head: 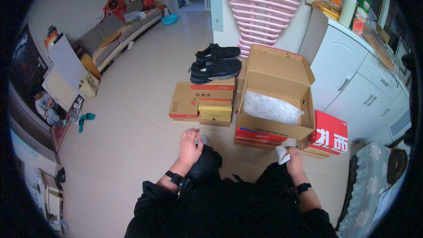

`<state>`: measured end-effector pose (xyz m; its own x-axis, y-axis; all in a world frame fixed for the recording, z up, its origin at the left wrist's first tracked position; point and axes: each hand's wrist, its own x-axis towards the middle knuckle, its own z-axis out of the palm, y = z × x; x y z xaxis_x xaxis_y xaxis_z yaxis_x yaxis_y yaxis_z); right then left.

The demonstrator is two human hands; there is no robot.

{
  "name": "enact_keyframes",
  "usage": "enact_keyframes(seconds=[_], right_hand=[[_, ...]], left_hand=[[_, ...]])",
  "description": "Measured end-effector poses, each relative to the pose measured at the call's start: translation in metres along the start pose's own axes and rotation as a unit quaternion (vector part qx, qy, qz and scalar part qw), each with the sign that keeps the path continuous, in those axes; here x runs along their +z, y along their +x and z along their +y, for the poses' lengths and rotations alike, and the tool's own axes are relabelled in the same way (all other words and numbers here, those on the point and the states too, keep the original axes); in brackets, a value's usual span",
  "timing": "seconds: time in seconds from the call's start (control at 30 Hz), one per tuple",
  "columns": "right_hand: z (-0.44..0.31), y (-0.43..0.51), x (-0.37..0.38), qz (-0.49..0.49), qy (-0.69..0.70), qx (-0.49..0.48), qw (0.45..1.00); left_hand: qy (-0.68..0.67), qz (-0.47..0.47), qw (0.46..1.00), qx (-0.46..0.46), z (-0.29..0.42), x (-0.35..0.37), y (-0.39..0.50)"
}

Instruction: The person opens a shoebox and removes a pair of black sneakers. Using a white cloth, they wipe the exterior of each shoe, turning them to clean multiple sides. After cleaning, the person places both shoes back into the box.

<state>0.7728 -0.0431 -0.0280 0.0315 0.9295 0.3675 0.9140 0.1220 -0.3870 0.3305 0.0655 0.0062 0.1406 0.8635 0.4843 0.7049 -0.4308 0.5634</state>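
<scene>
My right hand point(294, 162) holds a crumpled piece of white paper or tissue point(282, 155) just below an open cardboard shoe box point(277, 81). Inside that box lies white wrapping paper point(271, 106), and its lid is tilted back. My left hand point(191, 145) is raised above my left knee, fingers loosely curled, with nothing seen in it. Ahead of it, a pair of black sneakers point(216, 69) rests side by side on stacked shoe boxes point(211, 87). A yellow box point(215, 113) is part of that stack. Red and brown boxes point(261, 135) support the open one.
A red box with white writing point(330, 133) stands right of the open box, near white cabinets point(347, 62). Behind is a pink radiator point(261, 10). A gray sofa point(122, 36) lines the far left wall. A fabric-covered piece of furniture point(370, 178) is at the lower right.
</scene>
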Motion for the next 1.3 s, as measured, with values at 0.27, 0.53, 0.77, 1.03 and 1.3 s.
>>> enact_keyframes(seconds=[0.27,0.53,0.77,1.03,1.3], right_hand=[[0.006,-0.001,0.004,0.017,0.020,-0.008,1.000],[0.012,-0.008,0.012,0.059,0.070,0.002,0.996],[0.026,-0.004,0.027,0.063,0.110,-0.016,0.992],[0.000,-0.008,0.015,0.100,0.046,-0.013,0.994],[0.036,-0.015,0.009,0.063,0.029,0.005,0.998]], left_hand=[[0.001,0.000,1.000,0.001,-0.001,0.000,0.001],[0.013,0.015,1.000,0.010,-0.013,0.010,-0.006],[-0.008,0.046,0.999,0.021,-0.007,0.004,-0.003],[-0.014,0.040,0.998,0.035,0.002,-0.002,-0.007],[-0.015,0.022,0.999,0.021,-0.004,0.004,-0.011]])
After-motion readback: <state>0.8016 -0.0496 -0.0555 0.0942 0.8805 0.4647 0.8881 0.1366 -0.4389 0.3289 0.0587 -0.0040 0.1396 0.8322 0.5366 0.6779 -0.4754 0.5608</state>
